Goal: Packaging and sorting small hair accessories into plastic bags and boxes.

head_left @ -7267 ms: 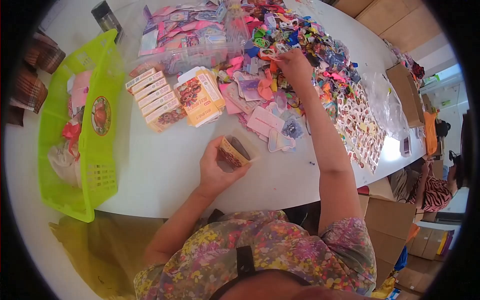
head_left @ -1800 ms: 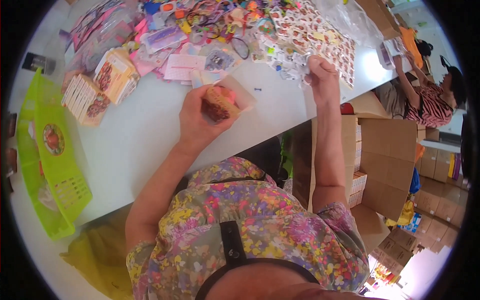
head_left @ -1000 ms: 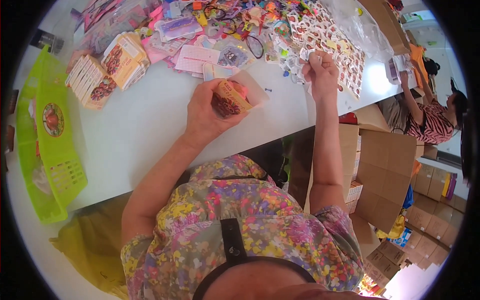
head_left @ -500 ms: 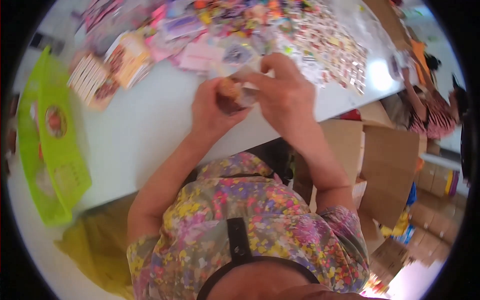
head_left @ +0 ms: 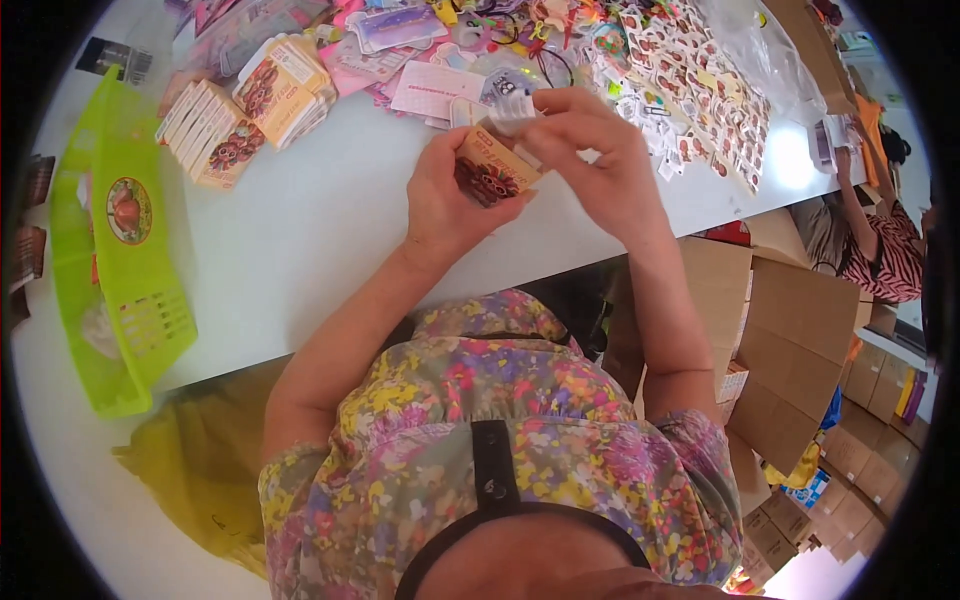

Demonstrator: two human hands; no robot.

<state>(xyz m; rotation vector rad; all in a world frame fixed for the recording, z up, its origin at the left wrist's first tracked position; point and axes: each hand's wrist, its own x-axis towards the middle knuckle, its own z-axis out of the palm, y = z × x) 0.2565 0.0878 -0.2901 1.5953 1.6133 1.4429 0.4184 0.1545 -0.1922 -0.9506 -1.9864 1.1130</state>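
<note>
My left hand [head_left: 440, 205] is closed around a small cream-and-orange printed box [head_left: 490, 170], tilted above the near half of the white table. Its printed face, with dark red round figures, is turned up. At the box's upper end, my right hand [head_left: 605, 165] pinches a small whitish piece [head_left: 513, 108] between thumb and forefinger. Whether that piece is a flap of the box or a separate packet, I cannot tell. Beyond the hands lies a pale pink card [head_left: 437, 90]. Similar boxes [head_left: 285, 90] stand in a group at the left.
A lime-green plastic basket [head_left: 150, 270] stands at the left. Colourful trinkets [head_left: 540, 25] and many small printed stickers [head_left: 690, 90] cover the far side. Open cardboard boxes [head_left: 800, 330] stand below the right edge. Another person [head_left: 885, 250] works at far right.
The box has turned so its printed face shows more plainly. My right hand has lifted a little, and the whitish piece now sits higher at the box's end. The whole view has shifted slightly.
</note>
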